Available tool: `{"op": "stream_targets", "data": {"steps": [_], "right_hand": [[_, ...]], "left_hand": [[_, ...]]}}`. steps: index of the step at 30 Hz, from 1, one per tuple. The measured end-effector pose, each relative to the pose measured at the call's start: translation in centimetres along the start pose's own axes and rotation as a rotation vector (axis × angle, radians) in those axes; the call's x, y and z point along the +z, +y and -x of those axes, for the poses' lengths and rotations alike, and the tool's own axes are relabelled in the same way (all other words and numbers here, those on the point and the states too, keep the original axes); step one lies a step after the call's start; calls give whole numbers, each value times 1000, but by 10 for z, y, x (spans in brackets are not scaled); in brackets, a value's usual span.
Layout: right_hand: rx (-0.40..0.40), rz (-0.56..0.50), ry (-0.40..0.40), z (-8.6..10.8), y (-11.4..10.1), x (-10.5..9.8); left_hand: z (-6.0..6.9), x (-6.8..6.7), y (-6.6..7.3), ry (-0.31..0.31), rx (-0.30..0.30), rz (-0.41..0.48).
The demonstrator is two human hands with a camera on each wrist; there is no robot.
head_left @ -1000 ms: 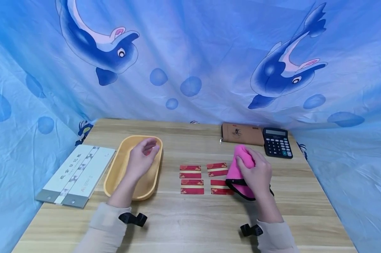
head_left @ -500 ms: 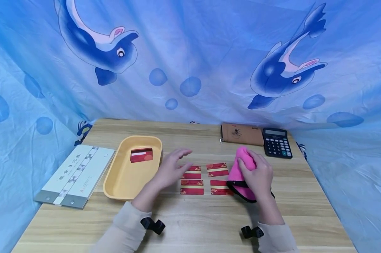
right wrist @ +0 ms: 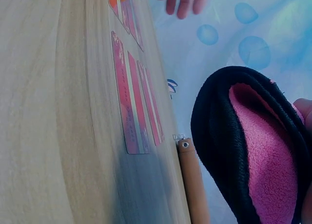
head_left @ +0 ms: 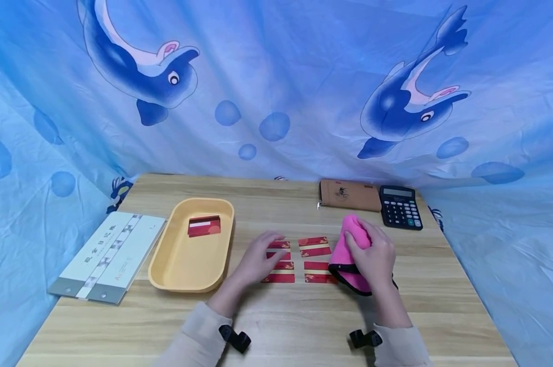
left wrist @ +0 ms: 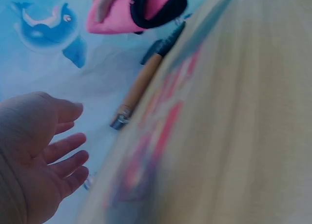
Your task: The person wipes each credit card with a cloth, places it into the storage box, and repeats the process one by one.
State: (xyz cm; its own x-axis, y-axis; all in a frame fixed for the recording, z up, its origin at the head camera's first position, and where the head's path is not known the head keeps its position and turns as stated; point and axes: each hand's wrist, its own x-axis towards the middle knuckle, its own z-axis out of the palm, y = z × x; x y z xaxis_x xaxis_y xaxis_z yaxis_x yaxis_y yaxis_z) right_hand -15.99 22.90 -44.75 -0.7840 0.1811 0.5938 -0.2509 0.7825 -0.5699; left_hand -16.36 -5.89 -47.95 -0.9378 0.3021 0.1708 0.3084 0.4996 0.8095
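Observation:
Red cards with gold bands lie in two rows of two at mid-table. My left hand (head_left: 258, 257) hovers over the left pair, partly hiding the upper left card (head_left: 283, 244) and the lower left card (head_left: 278, 278). Its fingers look relaxed and hold nothing in the left wrist view. My right hand (head_left: 374, 255) grips a bunched pink cloth with black edging (head_left: 343, 251), whose fold faces the camera in the right wrist view. That cloth overlaps the edge of the lower right card (head_left: 318, 272) in the head view. Beside it lies the upper right card (head_left: 315, 246).
A yellow tray (head_left: 189, 262) stands left, with a red card (head_left: 204, 227) showing a dark stripe inside; whether more lie beneath, I cannot tell. Further left is a white-and-grey booklet (head_left: 108, 255). A brown zip wallet (head_left: 351, 195) and a black calculator (head_left: 401, 207) sit at the back right.
My left hand has moved right from over the tray to above the left cards, uncovering the red card in the tray. My right hand keeps its grip on the cloth, nearly still.

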Motion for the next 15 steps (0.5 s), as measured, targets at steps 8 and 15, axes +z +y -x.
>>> {"op": "stream_targets", "data": {"steps": [8,15], "right_hand": [[-6,0,0,1,1,0],[6,8,-9,1,1,0]], "left_hand": [[-1,15,-28,84,-27,19],[-4,15,-50,161,-22,-58]]}}
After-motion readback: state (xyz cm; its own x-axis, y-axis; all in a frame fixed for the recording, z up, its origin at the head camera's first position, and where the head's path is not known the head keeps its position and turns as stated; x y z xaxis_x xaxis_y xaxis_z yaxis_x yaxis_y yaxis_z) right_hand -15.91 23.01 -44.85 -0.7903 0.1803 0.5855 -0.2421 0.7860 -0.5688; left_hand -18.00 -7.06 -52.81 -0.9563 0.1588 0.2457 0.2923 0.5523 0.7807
